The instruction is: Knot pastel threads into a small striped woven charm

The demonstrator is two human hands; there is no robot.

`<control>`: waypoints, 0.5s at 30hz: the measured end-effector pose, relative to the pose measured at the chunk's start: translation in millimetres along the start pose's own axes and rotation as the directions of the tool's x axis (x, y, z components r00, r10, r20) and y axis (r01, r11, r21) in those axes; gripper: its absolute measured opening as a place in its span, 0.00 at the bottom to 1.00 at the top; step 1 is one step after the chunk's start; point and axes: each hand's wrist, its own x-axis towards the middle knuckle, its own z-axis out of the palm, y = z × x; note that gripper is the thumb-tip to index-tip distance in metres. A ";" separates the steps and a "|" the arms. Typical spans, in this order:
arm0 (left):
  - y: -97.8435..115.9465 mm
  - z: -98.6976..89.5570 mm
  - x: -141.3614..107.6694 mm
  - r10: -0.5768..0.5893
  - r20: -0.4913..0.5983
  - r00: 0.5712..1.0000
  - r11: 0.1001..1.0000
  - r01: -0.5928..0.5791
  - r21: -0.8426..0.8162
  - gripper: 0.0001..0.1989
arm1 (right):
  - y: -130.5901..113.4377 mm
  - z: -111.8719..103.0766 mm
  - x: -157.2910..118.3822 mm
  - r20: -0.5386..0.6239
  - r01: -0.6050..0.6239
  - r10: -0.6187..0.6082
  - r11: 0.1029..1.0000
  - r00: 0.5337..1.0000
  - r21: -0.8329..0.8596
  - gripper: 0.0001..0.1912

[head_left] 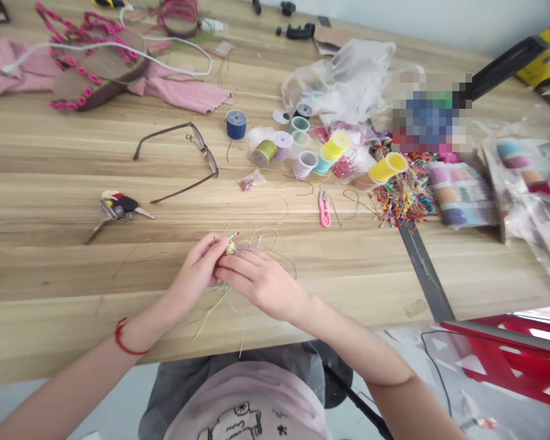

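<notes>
Basically, both the left hand [206, 263] and right hand [261, 281] were together, pinching a tiny rounded yellow-and-blue woven piece [230, 247] with thin, curly threads [215, 313] trailing out.

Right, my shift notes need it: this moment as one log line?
left hand: holding multicoloured thread piece | right hand: close beside it | beyond: pink snips, blue spool, glasses

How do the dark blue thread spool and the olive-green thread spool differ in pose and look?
The dark blue thread spool stands upright; the olive-green thread spool lies tipped on its side. The blue spool's loose dark thread trails over the wooden table, while no loose end can be made out on the green spool. Both hold wound thread.
</notes>
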 end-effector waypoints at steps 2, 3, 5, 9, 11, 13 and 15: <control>1.9 -1.1 0.2 0.015 0.011 1.000 1.000 -0.015 -0.002 0.13 | 0.2 -0.7 -0.2 0.007 -0.021 0.021 1.000 1.000 0.019 0.14; 3.1 -2.0 0.2 0.025 0.017 1.000 1.000 -0.025 -0.004 0.13 | 0.2 -1.1 -0.4 -0.003 -0.036 0.037 0.999 0.999 0.036 0.15; 5.5 -4.2 0.1 0.050 0.030 0.998 0.999 -0.050 -0.010 0.13 | 0.1 -2.2 -1.4 -0.063 -0.082 0.088 0.992 0.994 0.099 0.14; 9.3 -8.1 -1.0 0.118 0.042 0.992 0.993 -0.117 -0.019 0.14 | 0.4 -3.5 -4.0 -0.199 -0.177 0.242 0.939 0.950 0.295 0.14; 9.9 -8.9 -2.1 0.150 0.047 0.988 0.989 -0.150 -0.016 0.15 | 0.8 -2.3 -4.8 -0.225 -0.188 0.277 0.918 0.934 0.350 0.14; 9.4 -9.2 -3.1 0.174 0.067 0.983 0.985 -0.173 -0.011 0.16 | 1.0 -0.3 -4.8 -0.246 -0.191 0.302 0.901 0.921 0.388 0.13; 8.8 -9.2 -4.0 0.193 0.097 0.976 0.981 -0.193 -0.008 0.16 | 0.7 1.2 -4.1 -0.268 -0.206 0.346 0.874 0.899 0.439 0.10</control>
